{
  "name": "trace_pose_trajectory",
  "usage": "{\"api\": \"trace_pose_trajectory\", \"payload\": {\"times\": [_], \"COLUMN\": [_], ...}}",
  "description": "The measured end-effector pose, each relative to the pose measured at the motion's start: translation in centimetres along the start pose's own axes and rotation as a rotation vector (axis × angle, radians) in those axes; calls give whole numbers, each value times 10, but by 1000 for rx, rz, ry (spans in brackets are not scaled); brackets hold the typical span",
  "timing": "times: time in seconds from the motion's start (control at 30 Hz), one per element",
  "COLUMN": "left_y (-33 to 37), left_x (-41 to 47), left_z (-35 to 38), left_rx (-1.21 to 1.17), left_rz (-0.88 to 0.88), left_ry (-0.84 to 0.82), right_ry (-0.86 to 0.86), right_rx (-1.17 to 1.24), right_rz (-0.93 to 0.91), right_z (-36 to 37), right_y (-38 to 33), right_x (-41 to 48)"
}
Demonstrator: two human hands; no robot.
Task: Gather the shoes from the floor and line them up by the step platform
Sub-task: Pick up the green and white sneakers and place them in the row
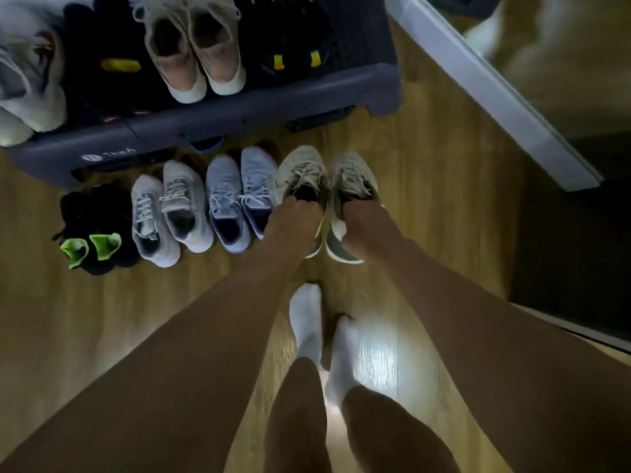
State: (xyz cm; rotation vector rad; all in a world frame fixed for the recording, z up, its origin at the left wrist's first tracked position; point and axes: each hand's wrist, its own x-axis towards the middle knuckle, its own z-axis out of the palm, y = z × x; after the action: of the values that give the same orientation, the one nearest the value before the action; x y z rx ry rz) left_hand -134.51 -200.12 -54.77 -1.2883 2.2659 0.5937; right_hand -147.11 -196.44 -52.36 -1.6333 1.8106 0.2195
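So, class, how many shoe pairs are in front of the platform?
4, in a row: black pair leftmost, white pair, blue pair, beige pair rightmost, in the left hand and right hand. None looks hidden.

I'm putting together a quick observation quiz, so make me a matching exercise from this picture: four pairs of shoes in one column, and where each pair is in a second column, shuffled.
Shoes
1. black shoes with green lining
2. pale blue sneakers
3. beige knit sneakers
4. tan shoes with white soles

Places
A. on top of the step platform
B. gripped at the collars, one by the left hand, one by the right hand
C. left end of the row in front of the platform
D. in that row, between the white sneakers and the beige pair

Pairs: 1-C, 2-D, 3-B, 4-A
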Motion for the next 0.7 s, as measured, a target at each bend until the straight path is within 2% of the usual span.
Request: {"api": "trace_pose_trajectory", "payload": {"times": [0.3, 0.43, 0.57, 0.7], "left_y": [-17, -25, -28, -24], "left_x": [127, 151, 168, 184], "left_z": [109, 147, 177, 191], "left_rx": [-12, 8, -6, -126], "left_rz": [-83, -125, -131, -102], "left_ry": [69, 99, 27, -84], "right_ry": [5, -7, -70, -153], "right_rx": [-90, -186, -294, -232], "right_rz": [-98, -142, -146, -65], "right_z": [87, 120, 150, 170], "right_y": [60, 82, 98, 98], "right_x": [129, 162, 185, 199]}}
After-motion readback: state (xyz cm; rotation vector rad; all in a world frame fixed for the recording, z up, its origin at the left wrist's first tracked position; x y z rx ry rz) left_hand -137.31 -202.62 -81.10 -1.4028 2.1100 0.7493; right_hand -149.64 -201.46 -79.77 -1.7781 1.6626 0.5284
